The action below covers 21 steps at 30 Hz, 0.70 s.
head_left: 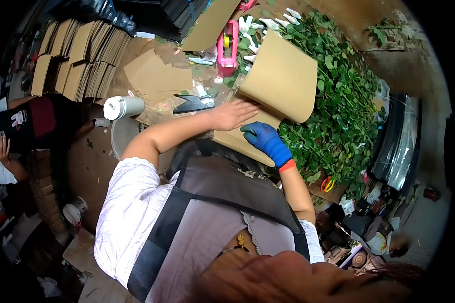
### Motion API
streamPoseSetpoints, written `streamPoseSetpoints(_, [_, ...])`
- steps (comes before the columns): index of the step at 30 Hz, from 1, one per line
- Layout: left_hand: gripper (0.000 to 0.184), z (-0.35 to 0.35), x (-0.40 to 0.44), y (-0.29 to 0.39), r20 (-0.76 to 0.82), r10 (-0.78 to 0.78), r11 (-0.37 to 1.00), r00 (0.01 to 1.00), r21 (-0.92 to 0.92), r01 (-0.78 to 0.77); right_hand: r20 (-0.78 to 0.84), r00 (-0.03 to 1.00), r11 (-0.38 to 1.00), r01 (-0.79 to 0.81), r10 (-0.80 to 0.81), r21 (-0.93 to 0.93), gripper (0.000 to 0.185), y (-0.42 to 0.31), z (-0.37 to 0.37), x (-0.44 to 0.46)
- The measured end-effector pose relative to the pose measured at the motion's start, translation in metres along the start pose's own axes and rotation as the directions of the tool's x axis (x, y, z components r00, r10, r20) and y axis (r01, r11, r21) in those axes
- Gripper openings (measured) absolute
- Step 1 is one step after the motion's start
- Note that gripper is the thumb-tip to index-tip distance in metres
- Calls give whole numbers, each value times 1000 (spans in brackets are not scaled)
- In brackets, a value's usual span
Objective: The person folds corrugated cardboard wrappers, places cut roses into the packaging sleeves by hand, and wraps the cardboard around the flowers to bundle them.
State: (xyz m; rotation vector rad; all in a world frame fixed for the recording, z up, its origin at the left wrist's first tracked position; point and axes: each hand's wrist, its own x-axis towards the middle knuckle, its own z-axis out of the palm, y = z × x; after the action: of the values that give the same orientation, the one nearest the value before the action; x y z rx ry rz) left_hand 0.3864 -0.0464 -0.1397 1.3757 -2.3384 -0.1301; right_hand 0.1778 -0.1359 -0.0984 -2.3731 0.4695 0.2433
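A large sheet of brown kraft paper or thin card (283,76) curls up and over in front of me. My left hand (234,115), bare, rests flat near its lower edge with the fingers stretched out. Close beside it is my right hand (267,143), in a blue glove with an orange cuff. Its fingers are bent inward over the lower brown layer (237,143); whatever they hold is hidden. Left of my hands lie black-handled scissors (193,103). Green leafy stems (333,86) spread under and to the right of the sheet.
A pink tape dispenser (227,50) stands beyond the scissors. Flat brown card pieces (159,78) and a white lidded cup (124,107) are at the left. Folded cardboard (81,60) is stacked farther back. Yellow-red scissors (328,184) lie right. Another person (30,121) is at far left.
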Motion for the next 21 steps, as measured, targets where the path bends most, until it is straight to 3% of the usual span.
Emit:
streamPoseSetpoints(1, [70, 7, -3, 2, 77, -76, 996, 994, -39, 79, -21, 1000, 1000, 9, -8, 12, 20, -1, -1, -2])
streamPoseSetpoints(2, [74, 14, -6, 1, 44, -77, 996, 996, -45, 79, 24, 1000, 1000, 20, -20, 9, 20, 1, -6, -5])
streamPoseSetpoints(5, [80, 1, -5, 4, 66, -92, 991, 994, -93, 98, 82, 974, 964, 221, -211, -149, 23, -41, -49, -11])
streamPoseSetpoints(7, [83, 7, -6, 2, 43, -67, 992, 997, -100, 71, -289, 910, 910, 178, -297, -374, 31, -94, -95, -9])
streamPoseSetpoints(9, [81, 3, -4, 1, 29, -55, 992, 998, -114, 58, -553, 736, 838, 34, -390, -545, 37, -117, -123, 9])
streamPoseSetpoints(10, [77, 11, -7, 0, 1, -22, 1000, 1000, -16, 22, -527, 810, 876, -33, -258, -481, 36, -99, -112, 20])
streamPoseSetpoints(12, [75, 15, -6, -1, 34, -41, 999, 999, -18, 41, -435, 900, 913, -191, 16, -361, 36, -47, -78, 49])
streamPoseSetpoints(13, [75, 18, -7, -1, 50, -51, 998, 997, -20, 52, -255, 927, 856, -356, 274, -375, 40, -50, -82, 65])
streamPoseSetpoints(15, [73, 24, -8, -7, -37, -33, 999, 999, 0, 33, -145, 940, 859, -342, 309, -380, 42, -43, -91, 72])
streamPoseSetpoints(17, [72, 29, -11, -3, -83, -23, 1000, 996, 3, 23, -142, 964, 900, -263, 226, -348, 41, -44, -95, 66])
streamPoseSetpoints(18, [76, 17, -8, -2, 52, -49, 998, 997, -28, 51, -142, 974, 917, -216, 177, -337, 41, -49, -99, 68])
streamPoseSetpoints(21, [61, 25, -16, -1, -150, -59, 979, 987, -201, 29, -371, 897, 939, 120, -242, -322, 43, -112, -99, 90])
